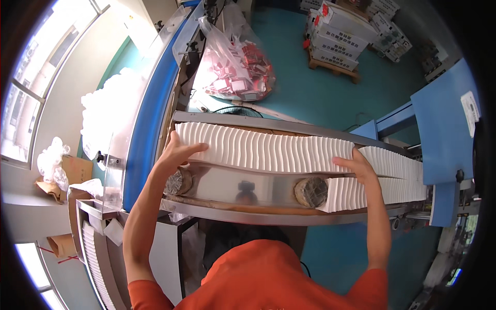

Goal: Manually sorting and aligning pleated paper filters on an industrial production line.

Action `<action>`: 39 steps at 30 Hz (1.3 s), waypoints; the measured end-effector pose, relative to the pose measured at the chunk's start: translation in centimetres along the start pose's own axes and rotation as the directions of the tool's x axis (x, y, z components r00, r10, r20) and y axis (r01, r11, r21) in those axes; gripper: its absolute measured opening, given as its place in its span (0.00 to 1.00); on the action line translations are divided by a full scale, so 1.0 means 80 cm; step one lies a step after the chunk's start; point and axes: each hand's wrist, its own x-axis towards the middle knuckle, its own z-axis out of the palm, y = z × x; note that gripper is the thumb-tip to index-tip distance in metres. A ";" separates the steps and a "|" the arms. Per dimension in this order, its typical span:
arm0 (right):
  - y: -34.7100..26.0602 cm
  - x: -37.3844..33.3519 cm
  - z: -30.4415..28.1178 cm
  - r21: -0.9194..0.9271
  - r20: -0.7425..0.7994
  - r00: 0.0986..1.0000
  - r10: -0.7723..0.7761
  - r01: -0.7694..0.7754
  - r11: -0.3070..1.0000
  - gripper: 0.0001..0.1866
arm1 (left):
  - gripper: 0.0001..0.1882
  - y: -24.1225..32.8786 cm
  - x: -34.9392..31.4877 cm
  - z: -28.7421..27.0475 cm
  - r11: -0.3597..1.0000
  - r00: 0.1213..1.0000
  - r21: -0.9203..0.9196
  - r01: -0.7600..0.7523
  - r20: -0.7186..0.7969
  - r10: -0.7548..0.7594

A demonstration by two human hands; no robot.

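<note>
On the surface (219, 185), along its far side, the white row (263, 149) is lying with its long axis running left to right; the left hand (178, 152) is clasping one end, the right hand (357, 166) the other.

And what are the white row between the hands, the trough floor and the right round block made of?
White row: probably matte paper or thin card, from its many wavy edges.
Trough floor: likely polished metal, as it shows greyish reflections.
Right round block: glossy wrinkled wrapping, perhaps plastic tape; its core is unclear.
</note>
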 end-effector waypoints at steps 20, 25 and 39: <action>-0.027 -0.031 0.025 0.016 -0.176 0.959 -0.222 0.228 0.974 0.40 | 0.45 -0.008 -0.088 -0.066 0.973 0.939 -0.023 -0.228 -0.270 0.214; -0.091 -0.052 0.120 -0.104 -0.069 0.902 -0.427 0.419 0.902 0.41 | 0.44 -0.090 -0.226 -0.120 0.959 0.840 -0.179 -0.221 -0.535 0.093; -0.063 -0.164 0.652 -0.193 0.817 0.485 -0.312 0.741 0.643 0.40 | 0.44 -0.514 -0.659 0.037 0.727 0.056 -0.650 -0.220 -0.753 -0.656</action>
